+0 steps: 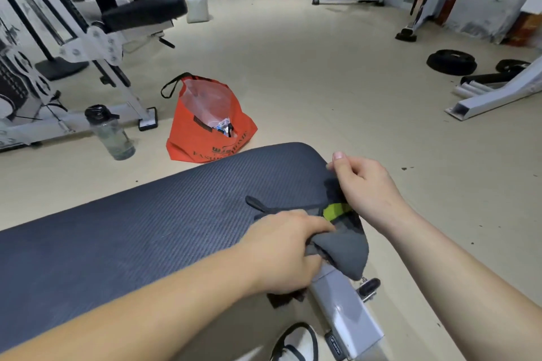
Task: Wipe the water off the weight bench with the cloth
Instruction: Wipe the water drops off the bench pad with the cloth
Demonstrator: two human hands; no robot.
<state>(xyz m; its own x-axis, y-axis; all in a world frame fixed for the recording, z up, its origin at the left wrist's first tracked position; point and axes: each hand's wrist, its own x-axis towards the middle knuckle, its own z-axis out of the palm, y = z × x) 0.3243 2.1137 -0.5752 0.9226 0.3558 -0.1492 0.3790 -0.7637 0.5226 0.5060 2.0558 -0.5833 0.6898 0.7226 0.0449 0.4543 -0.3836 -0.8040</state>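
- We count two hands, both on the one cloth (347, 246). The left hand (281, 249) has its fingers curled round the bunched lower part. The right hand (363, 187) pinches the upper edge between thumb and bent fingers.
- The cloth is grey with one yellow-green tab (335, 210) showing between the two hands. It sits at the right end of the weight bench (132, 228), partly on the pad and partly hanging off its near corner.
- One dark loop (258, 204) of the cloth lies flat on the pad, just beyond the left hand.
- The bench pad is dark and ribbed, and we cannot make out water on it. Its one grey metal frame (343, 311) runs out under the hanging cloth.
- One white shoe (297, 343) with black trim shows on the floor beside the frame, at the bottom edge.
- Beyond the bench, one orange bag (205, 138) stands open on the floor, close to the pad's far edge.
- One clear bottle (111, 133) with a black cap stands upright left of the bag, well apart from it.
- Far right, two black weight plates (451, 61) lie flat on the floor.
- Far left, one white machine with a black seat pad (143, 10).
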